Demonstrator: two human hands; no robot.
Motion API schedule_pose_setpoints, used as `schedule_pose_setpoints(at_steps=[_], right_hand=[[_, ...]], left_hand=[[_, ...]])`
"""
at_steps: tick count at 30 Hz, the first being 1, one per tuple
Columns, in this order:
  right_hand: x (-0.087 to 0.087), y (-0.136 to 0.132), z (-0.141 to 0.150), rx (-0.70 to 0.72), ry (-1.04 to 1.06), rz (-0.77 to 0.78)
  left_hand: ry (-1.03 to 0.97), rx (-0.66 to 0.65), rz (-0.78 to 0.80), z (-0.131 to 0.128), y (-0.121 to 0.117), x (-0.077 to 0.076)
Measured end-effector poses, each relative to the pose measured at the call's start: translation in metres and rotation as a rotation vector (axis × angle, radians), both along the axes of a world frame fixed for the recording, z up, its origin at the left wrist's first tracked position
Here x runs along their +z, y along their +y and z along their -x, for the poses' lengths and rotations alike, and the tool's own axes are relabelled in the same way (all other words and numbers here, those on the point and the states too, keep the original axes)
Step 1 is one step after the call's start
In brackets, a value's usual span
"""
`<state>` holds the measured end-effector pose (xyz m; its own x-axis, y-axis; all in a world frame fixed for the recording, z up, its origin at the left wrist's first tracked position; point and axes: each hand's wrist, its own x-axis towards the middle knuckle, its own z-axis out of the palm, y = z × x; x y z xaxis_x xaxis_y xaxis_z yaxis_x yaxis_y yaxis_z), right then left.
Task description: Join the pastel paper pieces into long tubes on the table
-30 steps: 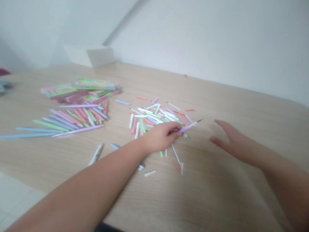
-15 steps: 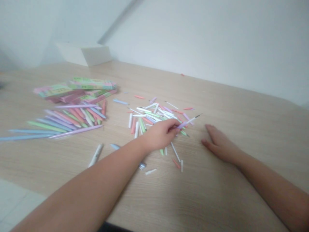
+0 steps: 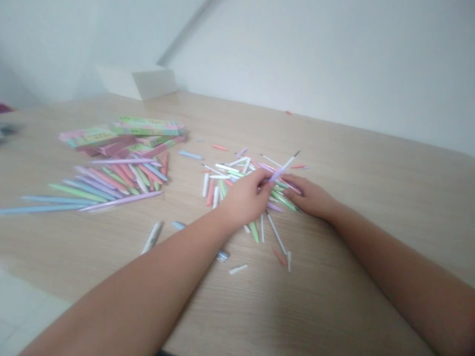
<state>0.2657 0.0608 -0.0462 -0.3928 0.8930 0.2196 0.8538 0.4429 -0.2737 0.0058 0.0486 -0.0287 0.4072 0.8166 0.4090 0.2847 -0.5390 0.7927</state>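
Observation:
My left hand (image 3: 252,195) pinches a purple pen barrel (image 3: 275,175). A thin white refill (image 3: 290,160) with a dark tip sticks out of its upper end, slanting up to the right. Close by on the right, my right hand (image 3: 309,195) reaches into the pile with thumb and fingers around a purple pen part (image 3: 294,186); blur hides the exact contact. Under and around both hands lie loose pen parts in white, green, coral and purple, among them a green piece (image 3: 254,232) and a white refill (image 3: 276,233).
To the left lies a row of pastel pens (image 3: 98,185), with several pink and green boxes (image 3: 148,126) behind them. A white pen (image 3: 151,238) rests near my left forearm. A white box (image 3: 154,83) stands at the back against the wall. Small coral and white bits lie in front.
My right hand has moved left into the pile, its fingers closing round a purple part. My left hand has tilted the purple barrel and refill more steeply upward. The view has shifted slightly.

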Motion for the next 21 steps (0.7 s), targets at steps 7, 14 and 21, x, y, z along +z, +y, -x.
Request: schedule_pose_setpoints(at_steps=[7,14,21], right_hand=[[0.007,-0.023,0.011,-0.015,0.142,-0.267],[0.016,-0.038,0.045,0.257,-0.046,-0.151],[0.009,-0.034,0.038,0.136,0.063,-0.183]], left_hand=[[-0.007,0.119,-0.051,0.003,0.005,0.001],[0.012,0.112,-0.054,0.005,0.007,0.000],[-0.046,0.224,-0.037,0.011,0.013,0.006]])
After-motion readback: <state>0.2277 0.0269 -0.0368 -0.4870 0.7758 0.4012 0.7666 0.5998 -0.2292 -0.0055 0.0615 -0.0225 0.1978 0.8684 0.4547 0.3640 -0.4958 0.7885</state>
